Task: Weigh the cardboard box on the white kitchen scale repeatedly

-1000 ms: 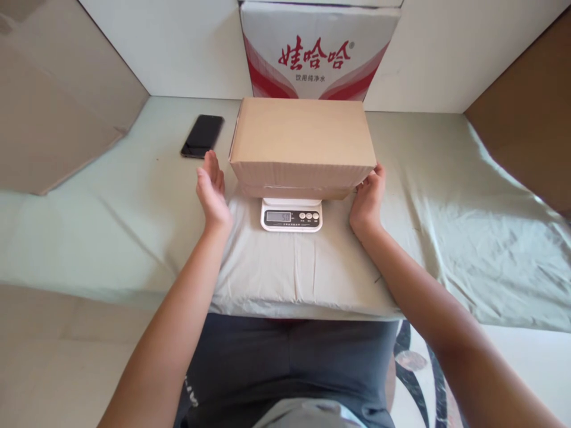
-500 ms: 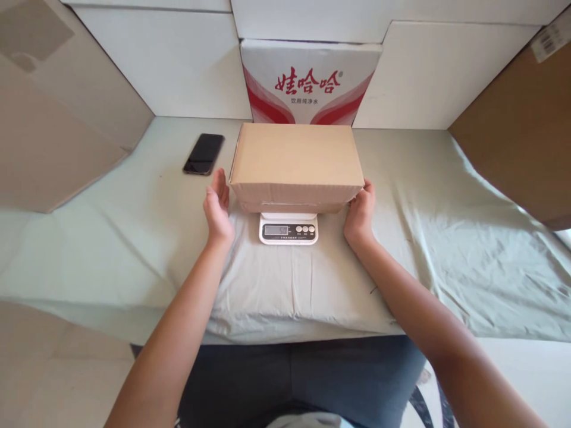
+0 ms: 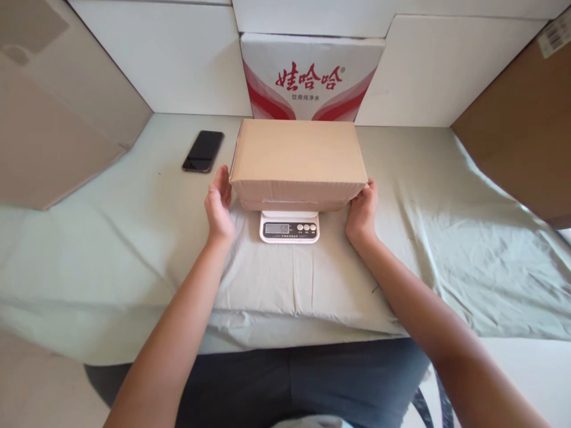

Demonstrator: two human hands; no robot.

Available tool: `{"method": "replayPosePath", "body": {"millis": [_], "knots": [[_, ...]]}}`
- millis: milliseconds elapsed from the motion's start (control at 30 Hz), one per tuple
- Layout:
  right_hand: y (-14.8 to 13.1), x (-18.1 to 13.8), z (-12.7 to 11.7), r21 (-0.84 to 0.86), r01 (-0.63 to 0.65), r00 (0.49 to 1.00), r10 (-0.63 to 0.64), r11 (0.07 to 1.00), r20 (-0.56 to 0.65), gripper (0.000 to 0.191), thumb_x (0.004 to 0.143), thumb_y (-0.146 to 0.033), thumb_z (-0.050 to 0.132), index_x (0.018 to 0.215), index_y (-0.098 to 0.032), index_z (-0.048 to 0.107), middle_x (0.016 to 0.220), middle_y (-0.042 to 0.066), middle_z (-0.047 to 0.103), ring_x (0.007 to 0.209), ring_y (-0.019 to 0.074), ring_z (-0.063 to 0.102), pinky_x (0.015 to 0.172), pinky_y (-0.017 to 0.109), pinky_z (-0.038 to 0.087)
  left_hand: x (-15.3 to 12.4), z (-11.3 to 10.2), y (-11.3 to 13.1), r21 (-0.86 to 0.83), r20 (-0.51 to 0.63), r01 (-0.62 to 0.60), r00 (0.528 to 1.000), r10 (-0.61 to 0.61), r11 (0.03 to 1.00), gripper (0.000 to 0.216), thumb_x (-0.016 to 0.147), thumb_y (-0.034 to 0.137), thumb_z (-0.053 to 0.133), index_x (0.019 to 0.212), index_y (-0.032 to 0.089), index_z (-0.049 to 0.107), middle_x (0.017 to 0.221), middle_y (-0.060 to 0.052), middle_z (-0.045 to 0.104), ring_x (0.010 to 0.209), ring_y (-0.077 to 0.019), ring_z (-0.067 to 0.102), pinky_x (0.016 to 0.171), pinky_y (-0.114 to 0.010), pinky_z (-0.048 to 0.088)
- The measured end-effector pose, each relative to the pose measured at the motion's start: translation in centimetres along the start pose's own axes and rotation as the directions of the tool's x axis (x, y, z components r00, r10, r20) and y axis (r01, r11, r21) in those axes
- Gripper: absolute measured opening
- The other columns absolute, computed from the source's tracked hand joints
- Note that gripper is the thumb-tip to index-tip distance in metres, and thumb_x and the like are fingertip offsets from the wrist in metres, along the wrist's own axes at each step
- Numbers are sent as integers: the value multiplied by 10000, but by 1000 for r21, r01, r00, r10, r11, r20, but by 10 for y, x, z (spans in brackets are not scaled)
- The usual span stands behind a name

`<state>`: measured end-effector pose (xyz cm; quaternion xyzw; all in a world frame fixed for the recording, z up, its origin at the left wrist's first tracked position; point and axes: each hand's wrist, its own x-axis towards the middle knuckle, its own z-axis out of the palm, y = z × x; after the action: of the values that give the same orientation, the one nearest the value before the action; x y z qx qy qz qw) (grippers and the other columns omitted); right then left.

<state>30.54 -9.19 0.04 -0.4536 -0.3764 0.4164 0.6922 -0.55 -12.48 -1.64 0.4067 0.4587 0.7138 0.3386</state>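
A plain brown cardboard box [image 3: 297,157] rests on a small white digital scale [image 3: 289,226] whose display is lit. My left hand [image 3: 218,205] is held flat and upright, fingers stretched out, just at the box's left side near its lower front corner. My right hand [image 3: 362,211] is at the box's lower right front corner, thumb on the front face and fingers curled round the side. Whether the box is lifted off the scale I cannot tell.
The scale stands on a pale green cloth [image 3: 423,238] over a raised pad. A black phone [image 3: 203,151] lies at the back left. A white and red printed carton [image 3: 310,77] stands behind the box. Brown cardboard sheets [image 3: 53,119] lean at both sides.
My left hand has moved in from a little way off to the box's left side. The right hand has stayed at the right corner. The camera tipped up slightly.
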Motion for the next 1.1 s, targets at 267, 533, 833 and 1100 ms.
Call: {"method": "replayPosePath", "body": {"millis": [267, 533, 833, 1100], "knots": [[1, 2, 1, 2, 6, 1000, -6, 1000, 3, 249, 926, -489, 627, 1068, -284, 624, 992, -36, 688, 947, 161, 672, 853, 289, 515, 4, -2, -9, -21, 22, -56, 998, 57, 998, 774, 968, 892, 515, 1434, 324, 756, 1592, -48, 683, 1611, -321, 517, 1345, -479, 444], [-4, 1, 2, -6, -32, 999, 32, 999, 20, 205, 927, -467, 613, 999, -277, 591, 932, -45, 658, 897, 152, 657, 842, 284, 509, -1, 6, 3, -21, 62, -114, 991, 115, 993, 684, 980, 816, 595, 1302, 245, 791, 1390, -112, 782, 1497, -342, 633, 1256, -463, 532], [-4, 1, 2, -2, -23, 999, 23, 1000, 46, 282, 891, -501, 628, 1073, -286, 638, 1151, -11, 720, 1090, 190, 686, 940, 336, 548, 5, 1, -2, 77, -27, -137, 990, 139, 988, 556, 954, 641, 690, 1304, 219, 784, 1388, -131, 762, 1333, -357, 697, 1121, -487, 593], [-6, -2, 2, -8, -19, 997, 20, 1000, 80, 293, 889, -485, 605, 1103, -292, 656, 1246, -3, 728, 1171, 213, 686, 1015, 379, 564, 7, -4, -2, 233, -84, -86, 991, 108, 969, 451, 995, 496, 602, 1295, 209, 778, 1248, -126, 770, 1219, -322, 721, 1005, -453, 610]]}}
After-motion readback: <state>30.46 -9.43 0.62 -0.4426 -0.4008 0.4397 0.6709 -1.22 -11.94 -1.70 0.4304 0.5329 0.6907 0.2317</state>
